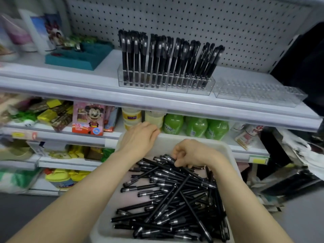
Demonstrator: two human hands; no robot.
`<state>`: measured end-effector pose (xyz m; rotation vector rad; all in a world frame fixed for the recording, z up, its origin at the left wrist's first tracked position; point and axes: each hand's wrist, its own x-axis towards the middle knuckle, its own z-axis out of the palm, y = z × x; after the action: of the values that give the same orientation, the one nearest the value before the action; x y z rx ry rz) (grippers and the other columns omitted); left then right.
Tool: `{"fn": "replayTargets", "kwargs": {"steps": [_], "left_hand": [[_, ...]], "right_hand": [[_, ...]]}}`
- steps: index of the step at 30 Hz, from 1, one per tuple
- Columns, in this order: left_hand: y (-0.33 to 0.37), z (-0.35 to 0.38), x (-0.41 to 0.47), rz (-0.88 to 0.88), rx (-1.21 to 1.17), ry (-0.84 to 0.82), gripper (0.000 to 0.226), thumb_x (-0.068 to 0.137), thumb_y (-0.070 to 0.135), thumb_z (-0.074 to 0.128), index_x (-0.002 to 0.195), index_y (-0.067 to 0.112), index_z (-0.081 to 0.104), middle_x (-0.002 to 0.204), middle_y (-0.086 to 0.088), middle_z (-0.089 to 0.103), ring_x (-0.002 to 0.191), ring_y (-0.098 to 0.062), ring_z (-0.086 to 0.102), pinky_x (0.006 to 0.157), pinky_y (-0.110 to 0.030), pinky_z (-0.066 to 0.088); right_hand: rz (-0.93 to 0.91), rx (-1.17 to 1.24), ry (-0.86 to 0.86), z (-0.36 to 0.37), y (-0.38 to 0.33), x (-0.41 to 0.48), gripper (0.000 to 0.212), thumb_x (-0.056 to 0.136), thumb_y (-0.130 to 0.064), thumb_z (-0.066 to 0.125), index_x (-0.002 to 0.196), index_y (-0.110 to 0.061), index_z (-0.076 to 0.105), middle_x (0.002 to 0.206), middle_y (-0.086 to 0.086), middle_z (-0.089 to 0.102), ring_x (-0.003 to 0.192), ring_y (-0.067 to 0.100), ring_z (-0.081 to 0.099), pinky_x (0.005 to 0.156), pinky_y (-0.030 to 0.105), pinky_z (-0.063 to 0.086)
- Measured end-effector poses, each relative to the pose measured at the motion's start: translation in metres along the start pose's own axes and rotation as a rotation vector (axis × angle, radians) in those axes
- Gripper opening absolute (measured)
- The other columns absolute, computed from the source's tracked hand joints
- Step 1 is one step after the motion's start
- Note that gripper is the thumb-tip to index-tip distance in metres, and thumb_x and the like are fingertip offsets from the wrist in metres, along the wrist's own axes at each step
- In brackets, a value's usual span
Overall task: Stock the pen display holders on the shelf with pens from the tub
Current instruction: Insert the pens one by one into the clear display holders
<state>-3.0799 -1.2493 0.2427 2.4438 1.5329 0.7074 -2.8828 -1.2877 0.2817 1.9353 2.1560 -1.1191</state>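
Pens (168, 195) lie in a big heap in the white tub (168, 141) at the bottom middle of the frame. The left hand (140, 135) holds the tub's far rim, fingers curled over it. The right hand (191, 155) is on the heap, fingers bent round a pen or two; how many is hard to see. I think this is the picking-up step. On the shelf (70, 85) above, the full holder (157, 85) stands beside the empty holder (259, 93). Next, lift the pens and stand them there.
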Motion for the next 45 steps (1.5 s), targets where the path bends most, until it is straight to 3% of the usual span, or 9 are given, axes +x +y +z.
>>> {"fn": "replayTargets", "kwargs": {"steps": [3, 6, 11, 15, 18, 26, 31, 40, 45], "left_hand": [[0.001, -0.004, 0.006, 0.037, -0.023, 0.065, 0.021, 0.098, 0.033, 0.048, 0.111, 0.026, 0.063, 0.107, 0.006, 0.057, 0.101, -0.017, 0.053, 0.079, -0.035, 0.047], [0.008, -0.021, 0.020, 0.122, 0.008, 0.223, 0.022, 0.093, 0.022, 0.055, 0.113, 0.018, 0.063, 0.110, 0.001, 0.058, 0.102, -0.021, 0.052, 0.080, -0.033, 0.046], [0.016, -0.061, 0.062, 0.114, 0.105, 0.390, 0.041, 0.088, 0.012, 0.062, 0.129, 0.014, 0.056, 0.129, -0.005, 0.051, 0.118, -0.025, 0.045, 0.094, -0.039, 0.045], [0.010, -0.076, 0.091, 0.099, 0.215, 0.404, 0.050, 0.089, 0.012, 0.064, 0.137, 0.010, 0.050, 0.134, -0.010, 0.049, 0.124, -0.030, 0.043, 0.104, -0.042, 0.041], [0.004, -0.074, 0.100, 0.099, 0.292, 0.380, 0.049, 0.089, 0.017, 0.063, 0.136, 0.010, 0.051, 0.133, -0.009, 0.051, 0.121, -0.030, 0.045, 0.106, -0.042, 0.037], [-0.001, -0.064, 0.100, 0.119, 0.322, 0.439, 0.045, 0.084, 0.015, 0.069, 0.128, 0.010, 0.058, 0.122, -0.008, 0.057, 0.111, -0.030, 0.049, 0.097, -0.042, 0.042], [-0.001, -0.061, 0.099, 0.110, 0.301, 0.443, 0.049, 0.083, 0.012, 0.070, 0.130, 0.011, 0.056, 0.123, -0.006, 0.055, 0.112, -0.028, 0.047, 0.098, -0.041, 0.043], [-0.002, -0.058, 0.099, 0.121, 0.275, 0.456, 0.047, 0.084, 0.010, 0.067, 0.130, 0.011, 0.056, 0.122, -0.008, 0.054, 0.111, -0.030, 0.046, 0.097, -0.041, 0.043], [-0.001, -0.062, 0.091, 0.131, 0.208, 0.390, 0.050, 0.086, 0.008, 0.062, 0.136, 0.011, 0.052, 0.132, -0.008, 0.050, 0.123, -0.030, 0.042, 0.106, -0.040, 0.038]], "right_hand": [[-0.147, 0.132, 0.086, -0.026, -0.009, -0.010, 0.017, 0.083, -0.011, 0.075, 0.099, -0.014, 0.069, 0.087, 0.002, 0.071, 0.077, 0.016, 0.067, 0.065, 0.024, 0.057], [-0.278, 0.262, 0.204, -0.057, -0.022, -0.020, 0.008, 0.087, -0.010, 0.071, 0.094, -0.010, 0.068, 0.078, 0.003, 0.068, 0.067, 0.006, 0.062, 0.063, 0.024, 0.053], [-0.404, 0.432, 0.621, -0.113, -0.050, -0.021, 0.006, 0.092, -0.013, 0.065, 0.093, -0.009, 0.061, 0.080, 0.016, 0.072, 0.070, 0.019, 0.069, 0.060, 0.032, 0.054], [-0.457, 0.474, 0.983, -0.146, -0.072, -0.005, 0.006, 0.091, -0.017, 0.065, 0.093, -0.013, 0.061, 0.072, 0.006, 0.070, 0.069, 0.023, 0.071, 0.063, 0.037, 0.059], [-0.488, 0.488, 1.113, -0.158, -0.088, 0.012, 0.007, 0.092, -0.016, 0.064, 0.094, -0.012, 0.058, 0.072, 0.003, 0.069, 0.071, 0.021, 0.071, 0.061, 0.030, 0.060], [-0.444, 0.383, 1.162, -0.159, -0.099, 0.059, 0.009, 0.092, -0.022, 0.063, 0.099, -0.017, 0.059, 0.079, -0.002, 0.070, 0.070, 0.015, 0.070, 0.065, 0.035, 0.061], [-0.389, 0.228, 1.060, -0.138, -0.095, 0.075, 0.011, 0.092, -0.023, 0.063, 0.098, -0.014, 0.064, 0.076, -0.002, 0.069, 0.066, 0.019, 0.068, 0.074, 0.045, 0.058], [-0.333, 0.211, 1.077, -0.128, -0.094, 0.077, 0.017, 0.092, -0.024, 0.064, 0.103, -0.011, 0.066, 0.083, 0.001, 0.071, 0.076, 0.023, 0.069, 0.080, 0.046, 0.056], [-0.320, 0.191, 1.106, -0.124, -0.087, 0.063, 0.019, 0.090, -0.023, 0.067, 0.107, -0.015, 0.068, 0.082, -0.005, 0.071, 0.079, 0.015, 0.068, 0.083, 0.041, 0.056]]}}
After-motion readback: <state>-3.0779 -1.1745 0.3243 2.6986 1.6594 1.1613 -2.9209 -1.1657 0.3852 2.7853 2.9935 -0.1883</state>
